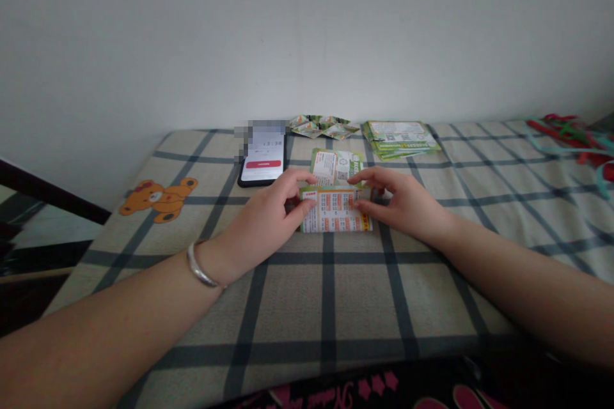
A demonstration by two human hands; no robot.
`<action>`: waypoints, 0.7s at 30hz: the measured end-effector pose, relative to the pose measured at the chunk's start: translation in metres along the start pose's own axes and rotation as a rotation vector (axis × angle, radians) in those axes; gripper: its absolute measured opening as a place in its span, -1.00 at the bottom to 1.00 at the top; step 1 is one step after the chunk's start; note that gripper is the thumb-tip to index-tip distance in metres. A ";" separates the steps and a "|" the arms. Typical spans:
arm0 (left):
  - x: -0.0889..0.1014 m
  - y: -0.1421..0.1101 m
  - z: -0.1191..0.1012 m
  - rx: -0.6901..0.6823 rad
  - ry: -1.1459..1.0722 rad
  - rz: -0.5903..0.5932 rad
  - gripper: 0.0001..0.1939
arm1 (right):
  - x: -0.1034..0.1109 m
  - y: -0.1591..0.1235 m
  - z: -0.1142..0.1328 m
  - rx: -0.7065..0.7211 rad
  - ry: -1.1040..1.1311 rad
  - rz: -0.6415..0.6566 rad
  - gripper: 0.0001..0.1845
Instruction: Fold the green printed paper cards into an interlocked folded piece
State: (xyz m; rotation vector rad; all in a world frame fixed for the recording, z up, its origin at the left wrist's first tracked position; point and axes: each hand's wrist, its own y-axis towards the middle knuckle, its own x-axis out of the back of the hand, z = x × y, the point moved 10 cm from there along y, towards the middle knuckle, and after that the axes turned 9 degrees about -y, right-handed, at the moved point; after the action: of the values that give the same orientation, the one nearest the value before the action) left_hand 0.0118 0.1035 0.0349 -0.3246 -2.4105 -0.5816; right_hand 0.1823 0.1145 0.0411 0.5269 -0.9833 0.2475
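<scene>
Between the left hand [273, 209] and the right hand [407, 203], near the middle of the checked cloth [362, 300]: a printed leaflet [330, 220], pinched at both ends. Just right of the left fingertips, just left of the right ones; touching both, neither hand nearer. On each side, thumb on the near face, fingers at the upper edge. Long axis of the near panel running left to right, from hand to hand. Directly beyond, a back panel [330, 166] with a square code, print side up. Farther off, near the wall, folded papers [323, 128] and, to their right, a stack of leaflets [400, 134].

Hard to make out: the join between near and back panels, so impossible to tell one folded sheet from two. Hidden: upper corners under the fingertips, most right-hand fingers. Too small to read: most print. Blocked out: top of the phone [263, 172]. Cut off at right: coloured strips [570, 137].
</scene>
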 end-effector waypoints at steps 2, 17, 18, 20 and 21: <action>0.000 0.000 0.001 0.005 -0.023 0.000 -0.73 | 0.000 0.000 -0.004 -0.026 0.027 -0.012 -0.67; 0.005 0.000 0.013 0.069 -0.255 -0.075 -0.75 | -0.002 -0.001 -0.014 -0.116 0.270 -0.061 -0.73; 0.006 0.000 0.014 0.070 -0.254 -0.075 -0.75 | -0.002 -0.001 -0.015 -0.124 0.270 -0.059 -0.73; 0.006 0.000 0.016 0.073 -0.257 -0.077 -0.74 | -0.002 -0.002 -0.016 -0.138 0.273 -0.059 -0.73; 0.006 0.000 0.017 0.072 -0.261 -0.080 -0.74 | -0.002 -0.002 -0.017 -0.144 0.278 -0.060 -0.73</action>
State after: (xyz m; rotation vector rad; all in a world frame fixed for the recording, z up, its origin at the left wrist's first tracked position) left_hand -0.0012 0.1123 0.0269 -0.2894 -2.6987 -0.5122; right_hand 0.1941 0.1221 0.0311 0.3781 -0.7080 0.1888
